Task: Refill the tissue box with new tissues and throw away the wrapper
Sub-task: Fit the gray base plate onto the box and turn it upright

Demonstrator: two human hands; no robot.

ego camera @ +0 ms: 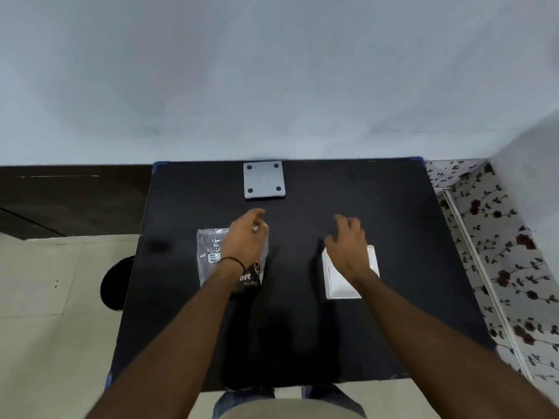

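A plastic-wrapped tissue pack [211, 252] lies on the black table [408, 267] at the left of centre, with a label and dark print on it. My left hand [246, 237] hovers over its right half, fingers loosely curled and holding nothing. A white open box part [341, 282] lies at the right of centre. My right hand [348, 246] is spread above its upper left part, fingers apart. A grey square piece with four dark round feet [264, 179] rests at the table's far edge; it looks like a base or lid turned over.
A pale wall stands behind the table. A round black bin [116, 282] sits on the tiled floor by the table's left side. A floral cloth [499, 252] runs along the right. A dark wooden surface [69, 198] is at the far left.
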